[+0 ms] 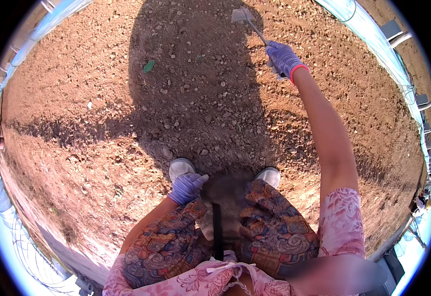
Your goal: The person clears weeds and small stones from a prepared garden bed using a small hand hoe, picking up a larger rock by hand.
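Note:
My right hand (282,59), in a purple knit glove with a red cuff, reaches far forward. It grips the handle of a small hand hoe (254,27). The hoe's flat pale blade (242,15) is over the soil, at the edge of my shadow; whether it touches the ground I cannot tell. My left hand (188,188), gloved alike, is curled by my left knee, near my left shoe (181,168). Nothing shows in it, though its palm is hidden. Both knees are bent in patterned trousers (278,236).
Loose brown soil (204,107) with small clods spreads before me. A green leaf (149,66) lies on it. Clear plastic sheeting (370,33) lines the right side, more sheeting (52,20) the upper left. Between my legs hangs a black strap (217,229); my right shoe (269,176) is beside a dark blur.

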`<move>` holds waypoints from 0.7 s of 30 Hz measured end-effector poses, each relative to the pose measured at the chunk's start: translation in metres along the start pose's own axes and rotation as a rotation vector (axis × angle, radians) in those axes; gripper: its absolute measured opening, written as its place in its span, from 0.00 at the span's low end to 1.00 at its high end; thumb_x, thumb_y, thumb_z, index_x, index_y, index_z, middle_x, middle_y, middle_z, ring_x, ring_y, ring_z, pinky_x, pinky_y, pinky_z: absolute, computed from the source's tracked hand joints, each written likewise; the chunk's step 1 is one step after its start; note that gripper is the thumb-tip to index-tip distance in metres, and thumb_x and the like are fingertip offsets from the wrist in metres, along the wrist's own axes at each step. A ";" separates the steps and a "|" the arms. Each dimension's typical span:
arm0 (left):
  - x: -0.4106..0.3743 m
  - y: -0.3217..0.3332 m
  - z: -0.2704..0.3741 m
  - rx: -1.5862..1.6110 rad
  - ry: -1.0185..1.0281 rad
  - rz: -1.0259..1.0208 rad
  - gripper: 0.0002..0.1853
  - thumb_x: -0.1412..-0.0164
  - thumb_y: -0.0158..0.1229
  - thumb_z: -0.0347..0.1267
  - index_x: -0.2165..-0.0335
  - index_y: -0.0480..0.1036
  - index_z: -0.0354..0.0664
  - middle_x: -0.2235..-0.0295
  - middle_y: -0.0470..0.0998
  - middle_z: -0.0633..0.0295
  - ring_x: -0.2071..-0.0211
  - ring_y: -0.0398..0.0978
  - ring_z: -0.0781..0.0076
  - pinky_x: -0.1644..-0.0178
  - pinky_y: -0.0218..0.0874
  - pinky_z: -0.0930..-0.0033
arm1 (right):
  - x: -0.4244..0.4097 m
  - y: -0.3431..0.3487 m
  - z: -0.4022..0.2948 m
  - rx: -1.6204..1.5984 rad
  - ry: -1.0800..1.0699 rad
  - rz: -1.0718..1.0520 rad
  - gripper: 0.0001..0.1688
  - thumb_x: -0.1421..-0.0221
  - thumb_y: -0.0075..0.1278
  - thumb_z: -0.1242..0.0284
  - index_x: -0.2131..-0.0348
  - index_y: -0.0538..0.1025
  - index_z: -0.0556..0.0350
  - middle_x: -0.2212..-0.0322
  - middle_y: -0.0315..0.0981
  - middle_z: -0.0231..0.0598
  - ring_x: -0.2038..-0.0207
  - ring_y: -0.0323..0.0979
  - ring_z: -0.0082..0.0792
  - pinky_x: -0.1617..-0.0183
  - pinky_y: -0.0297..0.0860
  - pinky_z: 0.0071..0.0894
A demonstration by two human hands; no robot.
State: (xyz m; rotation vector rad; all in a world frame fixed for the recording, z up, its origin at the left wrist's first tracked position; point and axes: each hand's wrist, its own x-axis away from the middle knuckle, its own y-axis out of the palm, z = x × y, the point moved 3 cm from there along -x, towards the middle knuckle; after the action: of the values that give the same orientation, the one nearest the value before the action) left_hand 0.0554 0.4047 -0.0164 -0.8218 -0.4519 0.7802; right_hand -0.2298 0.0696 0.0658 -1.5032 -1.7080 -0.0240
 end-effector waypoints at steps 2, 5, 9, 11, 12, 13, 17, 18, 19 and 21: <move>-0.002 -0.002 -0.003 0.041 0.019 0.049 0.22 0.61 0.53 0.27 0.60 0.70 0.42 0.77 0.71 0.60 0.77 0.70 0.60 0.73 0.62 0.62 | -0.006 0.000 -0.006 -0.034 0.013 -0.015 0.25 0.44 0.39 0.66 0.46 0.59 0.46 0.81 0.67 0.32 0.86 0.63 0.20 0.84 0.63 0.23; 0.003 -0.003 -0.005 0.072 0.010 0.064 0.22 0.61 0.53 0.27 0.61 0.70 0.42 0.78 0.71 0.61 0.77 0.70 0.60 0.74 0.62 0.62 | 0.008 0.030 -0.021 -0.225 -0.133 0.029 0.26 0.44 0.40 0.66 0.45 0.58 0.45 0.81 0.67 0.32 0.85 0.63 0.20 0.84 0.63 0.22; -0.002 -0.002 -0.003 0.062 -0.011 0.042 0.22 0.60 0.53 0.26 0.60 0.70 0.42 0.78 0.71 0.61 0.78 0.70 0.61 0.75 0.61 0.63 | 0.003 0.071 -0.025 -0.003 -0.081 -0.248 0.27 0.44 0.40 0.67 0.45 0.57 0.45 0.79 0.66 0.32 0.85 0.63 0.21 0.83 0.64 0.23; -0.004 -0.005 -0.003 0.077 0.014 0.072 0.21 0.60 0.52 0.26 0.61 0.70 0.42 0.78 0.71 0.61 0.78 0.69 0.62 0.75 0.61 0.63 | 0.004 0.069 -0.042 0.095 -0.085 -0.268 0.27 0.44 0.39 0.67 0.45 0.56 0.45 0.79 0.66 0.33 0.84 0.63 0.21 0.82 0.64 0.23; -0.003 -0.006 0.000 0.091 0.017 0.084 0.21 0.60 0.52 0.26 0.61 0.70 0.41 0.78 0.71 0.62 0.79 0.69 0.62 0.76 0.61 0.63 | 0.009 0.071 -0.051 0.056 -0.108 -0.249 0.27 0.44 0.39 0.67 0.45 0.57 0.45 0.79 0.66 0.33 0.84 0.63 0.21 0.82 0.64 0.22; 0.001 -0.005 -0.001 0.092 0.007 0.067 0.21 0.60 0.52 0.26 0.61 0.70 0.41 0.78 0.71 0.62 0.79 0.69 0.62 0.76 0.61 0.63 | 0.013 0.076 -0.057 0.018 -0.131 -0.230 0.27 0.44 0.39 0.67 0.45 0.57 0.45 0.79 0.66 0.33 0.84 0.63 0.21 0.82 0.64 0.22; -0.004 -0.003 -0.001 0.130 0.015 0.060 0.20 0.60 0.53 0.26 0.61 0.70 0.41 0.78 0.71 0.62 0.78 0.70 0.62 0.75 0.62 0.64 | -0.006 0.106 -0.042 0.063 -0.334 -0.113 0.26 0.44 0.38 0.68 0.46 0.58 0.48 0.81 0.65 0.33 0.84 0.62 0.24 0.80 0.64 0.25; -0.002 -0.005 -0.005 0.144 0.022 0.064 0.20 0.60 0.53 0.26 0.61 0.70 0.41 0.77 0.71 0.61 0.78 0.70 0.61 0.75 0.62 0.64 | -0.001 0.110 -0.050 0.082 -0.167 -0.304 0.26 0.44 0.38 0.68 0.46 0.58 0.48 0.81 0.65 0.34 0.82 0.64 0.25 0.77 0.64 0.26; -0.001 -0.008 -0.006 0.120 0.014 0.057 0.20 0.60 0.53 0.26 0.62 0.70 0.41 0.77 0.71 0.62 0.78 0.70 0.61 0.75 0.62 0.64 | 0.002 0.107 -0.063 0.051 -0.132 -0.322 0.26 0.44 0.38 0.67 0.46 0.58 0.47 0.81 0.65 0.34 0.82 0.65 0.26 0.76 0.64 0.26; 0.001 -0.008 -0.002 0.086 -0.007 0.041 0.20 0.60 0.52 0.26 0.62 0.70 0.40 0.77 0.71 0.62 0.77 0.70 0.61 0.75 0.62 0.64 | 0.008 0.103 -0.079 -0.002 -0.051 -0.364 0.26 0.44 0.38 0.67 0.46 0.59 0.47 0.82 0.65 0.35 0.81 0.66 0.26 0.75 0.64 0.27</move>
State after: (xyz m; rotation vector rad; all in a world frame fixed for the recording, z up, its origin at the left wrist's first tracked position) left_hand 0.0604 0.4007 -0.0112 -0.7507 -0.4065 0.8354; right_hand -0.1002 0.0638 0.0711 -1.1845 -2.0021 -0.1795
